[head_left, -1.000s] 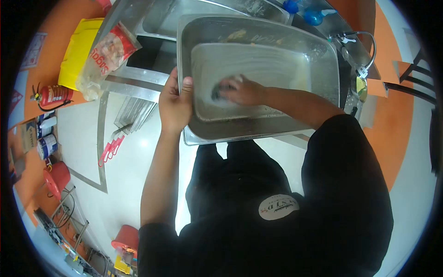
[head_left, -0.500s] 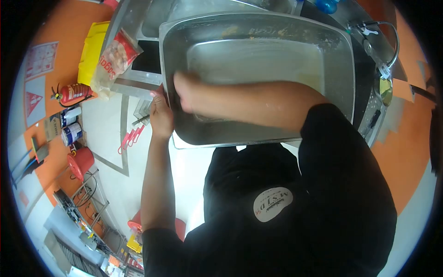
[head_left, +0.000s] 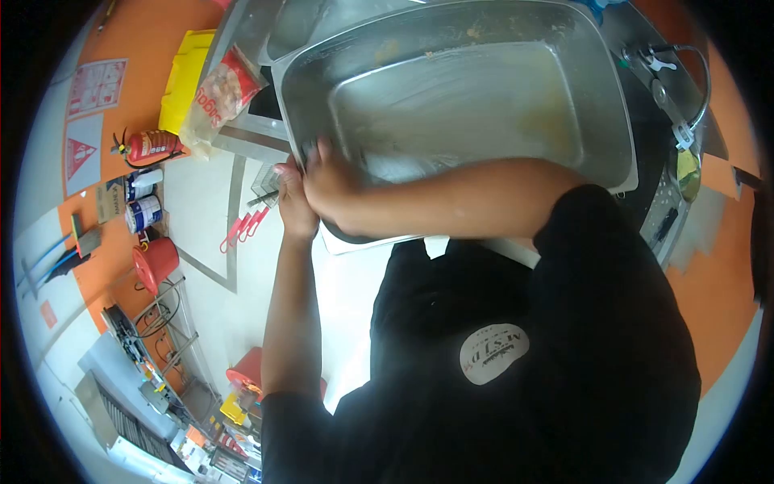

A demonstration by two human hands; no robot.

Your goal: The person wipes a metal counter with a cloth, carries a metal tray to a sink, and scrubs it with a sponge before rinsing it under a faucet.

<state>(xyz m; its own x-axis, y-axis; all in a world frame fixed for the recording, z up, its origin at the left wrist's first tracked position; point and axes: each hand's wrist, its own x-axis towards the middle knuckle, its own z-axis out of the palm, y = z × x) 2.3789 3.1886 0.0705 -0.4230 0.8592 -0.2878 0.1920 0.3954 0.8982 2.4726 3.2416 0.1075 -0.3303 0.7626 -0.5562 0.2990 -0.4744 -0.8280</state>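
Observation:
A large, deep stainless steel pan (head_left: 484, 105) lies tilted in front of me, with wet streaks on its base and brownish residue along its far wall. My left hand (head_left: 297, 206) is closed round the pan's left rim near the front corner. Inside the pan, at that same corner, my right hand (head_left: 330, 185) is pressed against the left wall with its fingers curled. Something small and dark shows by its fingertips, but I cannot make out what it is. My right forearm crosses over the pan's front edge.
A plastic bag with red print (head_left: 219, 97) lies on the steel counter at left, beside a yellow container (head_left: 185, 77). A hose sprayer (head_left: 685, 133) hangs at right near a green-yellow sponge (head_left: 688, 173). A fire extinguisher (head_left: 153, 145) and a red bucket (head_left: 156, 262) stand along the left wall.
My right hand has moved down the pan's left wall to the near corner, close to my left hand. The pan has tilted in view, its right side higher. My left hand keeps its hold.

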